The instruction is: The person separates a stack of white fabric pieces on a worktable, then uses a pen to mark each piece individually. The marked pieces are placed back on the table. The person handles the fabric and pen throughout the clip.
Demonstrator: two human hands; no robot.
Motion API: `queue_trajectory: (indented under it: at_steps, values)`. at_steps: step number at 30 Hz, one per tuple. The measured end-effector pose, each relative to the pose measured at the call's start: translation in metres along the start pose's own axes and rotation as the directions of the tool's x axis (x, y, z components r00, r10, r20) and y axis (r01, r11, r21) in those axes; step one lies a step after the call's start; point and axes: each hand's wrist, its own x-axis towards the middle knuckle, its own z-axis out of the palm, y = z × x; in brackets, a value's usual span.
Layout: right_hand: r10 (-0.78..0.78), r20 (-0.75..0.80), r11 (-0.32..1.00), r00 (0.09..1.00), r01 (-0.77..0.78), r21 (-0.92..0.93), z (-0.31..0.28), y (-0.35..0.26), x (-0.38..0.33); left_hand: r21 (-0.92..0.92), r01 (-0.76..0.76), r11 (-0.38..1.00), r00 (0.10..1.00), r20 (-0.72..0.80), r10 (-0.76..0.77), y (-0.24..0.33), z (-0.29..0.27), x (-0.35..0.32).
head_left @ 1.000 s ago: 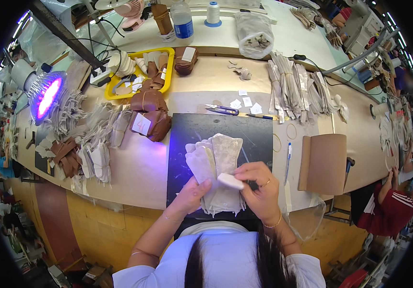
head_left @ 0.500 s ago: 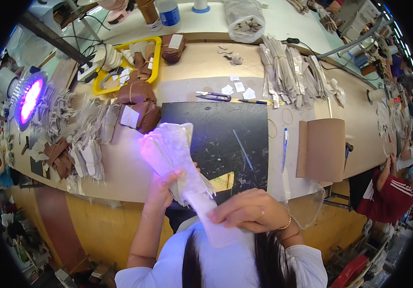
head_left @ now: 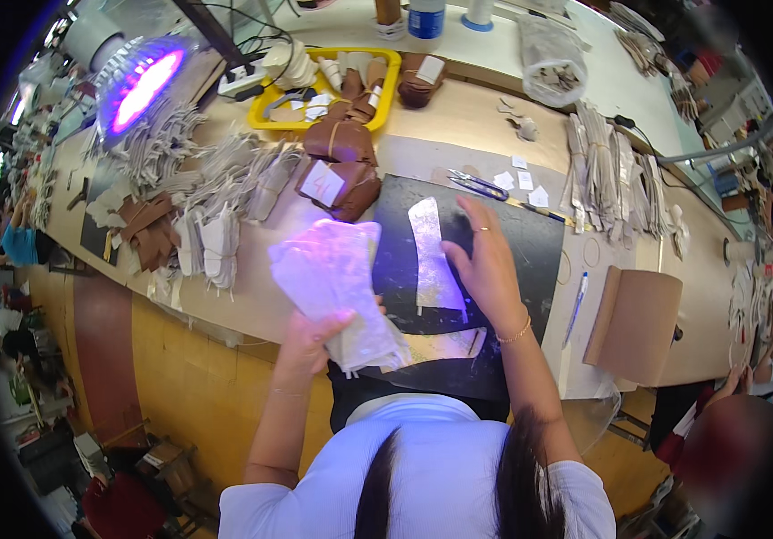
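Left hand [head_left: 310,337]: clenched on a stack of pale cut pieces [head_left: 337,287], raised above the bench edge, tinted violet. Right hand [head_left: 487,265]: released, fingers spread flat on a single pale piece [head_left: 431,260] lying on the black mat [head_left: 512,238]. Scissors [head_left: 476,185] just beyond its fingertips.
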Motion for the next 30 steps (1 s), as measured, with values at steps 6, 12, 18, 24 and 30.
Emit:
queue_trajectory:
  at_steps: [6, 12, 18, 24, 30]
  values:
    - [0.109, 0.272, 0.914, 0.956, -0.204, 0.351, -0.021, -0.061, -0.011, 0.110, -0.046, 0.993, 0.998, 0.054, 0.040, -0.020, 0.020, 0.002]
    - [0.001, 0.072, 0.934, 0.997, -0.027, 0.356, -0.020, -0.059, -0.029, 0.155, 0.028, 0.988, 0.993, 0.112, -0.046, -0.026, 0.035, 0.008]
    - [0.268, 0.148, 0.538, 0.952, -0.275, 0.796, -0.050, -0.051, -0.041, 0.167, -0.049, 0.985, 0.993, 0.116, 0.029, -0.028, 0.036, 0.006]
    - [0.316, 0.084, 0.533, 0.945, -0.250, 0.808, -0.104, -0.025, -0.044, 0.007, -0.063, 0.998, 0.991, 0.120, 0.062, -0.012, 0.015, 0.006]
    - [0.384, 0.211, 0.728, 0.899, -0.435, 0.529, -0.075, 0.032, -0.033, -0.057, -0.038, 0.998, 0.988, 0.150, 0.047, -0.001, -0.008, 0.009]
